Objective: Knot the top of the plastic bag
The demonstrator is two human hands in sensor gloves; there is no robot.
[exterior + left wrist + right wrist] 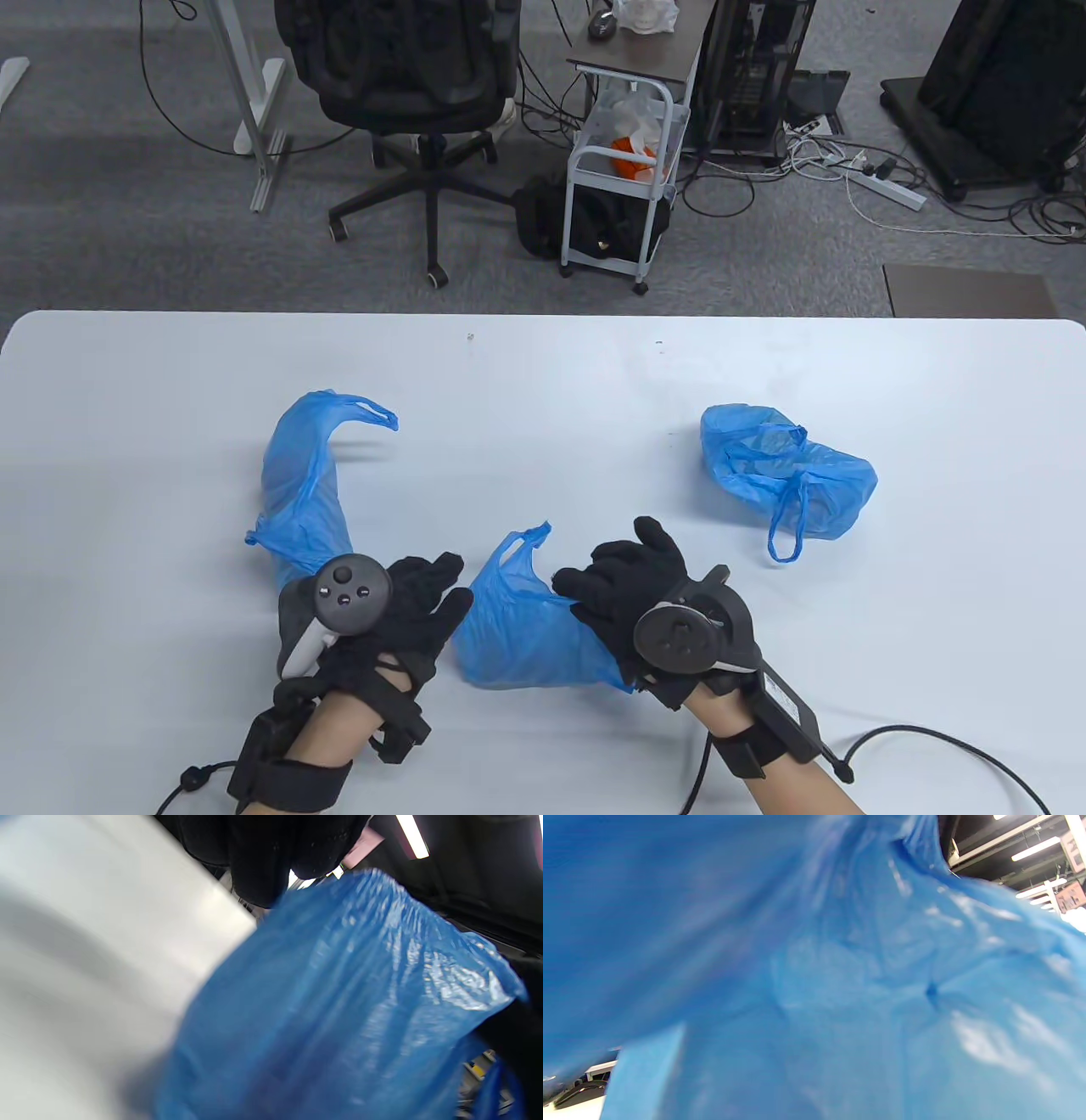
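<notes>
A white table (543,373) fills the near half of the table view, with a grey carpeted floor behind it carrying an office chair (407,93) and a small white trolley (624,170). A blue plastic bag (526,620) lies on the table between the two gloved hands, at its near edge. The right hand (628,586) grips the bag's right side, fingers curled over bunched plastic. The left hand (399,611) is at the bag's left edge, fingers spread and extended toward it; whether it holds the plastic I cannot tell. One handle loop stands up between the hands. A long blue bag (301,492) stretches away behind the left hand, and a knotted blue bag (785,475) sits well apart to the right. Both wrist views are filled by blurred blue plastic.
</notes>
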